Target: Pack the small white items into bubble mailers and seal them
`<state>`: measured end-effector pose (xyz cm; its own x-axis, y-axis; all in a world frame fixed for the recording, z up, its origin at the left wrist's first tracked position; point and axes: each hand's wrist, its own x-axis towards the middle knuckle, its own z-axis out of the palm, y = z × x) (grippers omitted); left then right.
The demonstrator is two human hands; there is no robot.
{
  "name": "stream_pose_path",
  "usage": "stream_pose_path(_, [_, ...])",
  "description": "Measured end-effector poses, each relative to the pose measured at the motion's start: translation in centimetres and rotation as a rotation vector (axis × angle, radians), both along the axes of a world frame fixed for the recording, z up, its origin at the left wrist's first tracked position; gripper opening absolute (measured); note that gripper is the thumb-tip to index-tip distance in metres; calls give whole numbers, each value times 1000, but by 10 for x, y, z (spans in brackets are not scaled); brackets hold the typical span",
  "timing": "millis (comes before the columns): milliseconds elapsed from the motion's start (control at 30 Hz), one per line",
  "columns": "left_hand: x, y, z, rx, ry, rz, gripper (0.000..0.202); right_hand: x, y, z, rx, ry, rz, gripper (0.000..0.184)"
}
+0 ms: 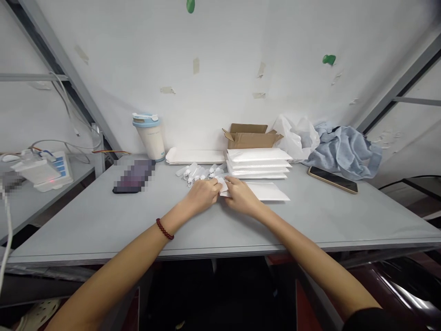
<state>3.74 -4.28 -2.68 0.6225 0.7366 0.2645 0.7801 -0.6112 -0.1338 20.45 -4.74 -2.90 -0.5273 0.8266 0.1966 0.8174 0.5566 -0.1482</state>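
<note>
A white padded envelope [270, 191] lies flat on the table, its left end between my two hands. My right hand [242, 198] grips that end, fingers bent over the edge. My left hand [203, 196], a dark red bead bracelet at its wrist, is closed in a pinch at a small white flap [223, 185] at the same end. The fingers partly hide this spot, so I cannot see whether anything else is in the pinch. Just beyond my left hand is a pile of small whitish pieces with loops [197, 172]. Several white padded envelopes [258, 158] are stacked behind my right hand.
An opened cardboard box [255, 138] and a white plastic bag [296, 138] stand by the wall. A blue cloth [347, 154] and a phone [332, 179] lie at right. At left are a lidded cup [151, 138] and a dark, pixelated flat object [134, 176].
</note>
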Motion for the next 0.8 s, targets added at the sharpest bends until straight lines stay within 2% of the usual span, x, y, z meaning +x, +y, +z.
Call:
stream_pose_path(167, [-1, 1, -2, 33, 3, -81, 21, 20, 7, 6, -228, -86, 153, 79])
stream_pose_path(267, [-1, 1, -3, 35, 0, -121, 21, 27, 11, 8, -295, -63, 177, 91])
stream_pose_path(567, [0, -1, -3, 69, -127, -280, 21, 27, 12, 10, -337, -32, 176, 102])
stream_pose_path(800, [3, 0, -5, -66, -222, -316, 21, 27, 11, 9, -338, -11, 158, 102])
